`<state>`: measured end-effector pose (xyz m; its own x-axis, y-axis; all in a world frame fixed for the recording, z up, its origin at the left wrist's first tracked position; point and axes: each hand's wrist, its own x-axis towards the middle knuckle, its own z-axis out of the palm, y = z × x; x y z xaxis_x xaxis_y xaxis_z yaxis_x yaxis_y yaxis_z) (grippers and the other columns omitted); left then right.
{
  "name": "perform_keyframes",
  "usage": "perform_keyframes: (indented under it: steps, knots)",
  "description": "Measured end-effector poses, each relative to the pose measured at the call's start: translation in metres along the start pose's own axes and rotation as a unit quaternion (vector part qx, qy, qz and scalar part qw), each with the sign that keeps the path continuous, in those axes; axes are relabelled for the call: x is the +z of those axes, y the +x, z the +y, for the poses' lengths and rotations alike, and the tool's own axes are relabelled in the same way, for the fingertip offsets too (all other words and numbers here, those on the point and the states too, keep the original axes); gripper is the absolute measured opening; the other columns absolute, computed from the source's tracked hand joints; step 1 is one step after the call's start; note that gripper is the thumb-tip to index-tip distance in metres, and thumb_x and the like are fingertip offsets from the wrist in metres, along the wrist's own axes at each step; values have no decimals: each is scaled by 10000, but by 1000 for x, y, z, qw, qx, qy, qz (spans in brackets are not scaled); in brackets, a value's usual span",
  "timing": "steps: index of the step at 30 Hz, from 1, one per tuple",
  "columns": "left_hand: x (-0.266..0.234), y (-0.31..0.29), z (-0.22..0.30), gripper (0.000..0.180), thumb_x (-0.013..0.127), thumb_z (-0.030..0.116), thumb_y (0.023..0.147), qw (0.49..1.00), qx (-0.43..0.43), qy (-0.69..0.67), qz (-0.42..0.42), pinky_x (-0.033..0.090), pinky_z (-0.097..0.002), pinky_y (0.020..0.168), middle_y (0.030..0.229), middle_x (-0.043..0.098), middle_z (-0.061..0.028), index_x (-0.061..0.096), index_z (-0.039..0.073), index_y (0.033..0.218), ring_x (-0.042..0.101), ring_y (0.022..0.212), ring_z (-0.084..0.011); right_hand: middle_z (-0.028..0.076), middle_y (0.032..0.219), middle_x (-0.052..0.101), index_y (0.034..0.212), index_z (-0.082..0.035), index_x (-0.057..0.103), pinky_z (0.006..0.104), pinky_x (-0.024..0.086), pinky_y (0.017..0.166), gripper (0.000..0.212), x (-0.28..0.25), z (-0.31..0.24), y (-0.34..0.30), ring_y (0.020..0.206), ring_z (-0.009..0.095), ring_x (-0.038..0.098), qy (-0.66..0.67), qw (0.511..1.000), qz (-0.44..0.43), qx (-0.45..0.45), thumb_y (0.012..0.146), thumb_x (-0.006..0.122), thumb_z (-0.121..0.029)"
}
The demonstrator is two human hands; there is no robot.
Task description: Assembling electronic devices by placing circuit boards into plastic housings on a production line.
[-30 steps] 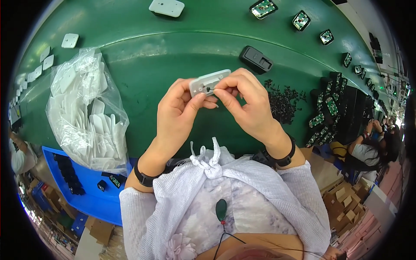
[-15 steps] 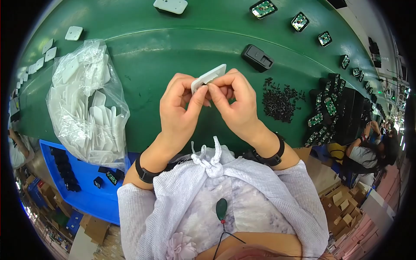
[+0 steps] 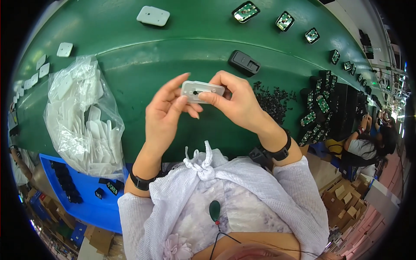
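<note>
A small white plastic cover point(image 3: 189, 91) is held up in front of me, its face with round posts and a small dark spot turned toward me. My right hand point(image 3: 236, 97) grips its right end, thumb pressed on the face and fingers behind. At the left end, my left hand point(image 3: 167, 106) has its thumb against the lower corner; its index finger stretches up past the edge and the other fingers sit loosely behind. Beyond my right hand lies a black plastic housing point(image 3: 245, 63). Right of it is a pile of small black parts point(image 3: 275, 102), partly hidden by my right hand.
A clear bag of white covers point(image 3: 82, 125) lies at left, over a blue tray point(image 3: 86, 212) with black pieces. Black housings with green circuit boards point(image 3: 323, 104) are heaped at right. More boards point(image 3: 284, 21) and white covers point(image 3: 153, 16) line the far green table.
The white cover has turned from nearly edge-on to face me. My left fingers have loosened and spread, with the index finger lifted, while my right hand keeps its grip.
</note>
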<state>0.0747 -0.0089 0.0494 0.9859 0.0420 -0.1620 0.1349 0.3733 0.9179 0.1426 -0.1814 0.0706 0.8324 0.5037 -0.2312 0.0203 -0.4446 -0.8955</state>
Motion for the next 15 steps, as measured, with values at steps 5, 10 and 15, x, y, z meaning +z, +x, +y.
perform_keyframes:
  steps: [5, 10, 15]
  knots:
    - [-37, 35, -2, 142, 498, 57, 963, 959, -7, 255, 122, 498, -288, 597, 880, 639, -100, 606, 2, 1038, 634, 691, -172, 14, 893, 593, 1041, -69, 628, 230, 430, 627, 207, -49, -1, 56, 768, 98, 547, -149, 949, 161, -225, 850, 673, -136]
    - [-47, 73, -5, 124, 556, 96, 919, 821, 165, 537, 100, 491, -379, 650, 907, 594, -125, 633, 78, 1014, 609, 754, -293, 75, 1257, 532, 1173, -162, 601, 406, 449, 960, 459, -122, 38, 131, 1161, 303, 503, -490, 826, 135, -243, 753, 620, 22]
    - [-36, 67, -6, 266, 644, 144, 861, 783, 149, 589, 132, 482, -399, 708, 1006, 543, -125, 607, 89, 1119, 583, 825, -318, 113, 1334, 467, 1231, -155, 573, 381, 433, 966, 474, -135, 57, 165, 1188, 288, 474, -423, 882, 74, -193, 782, 696, -65]
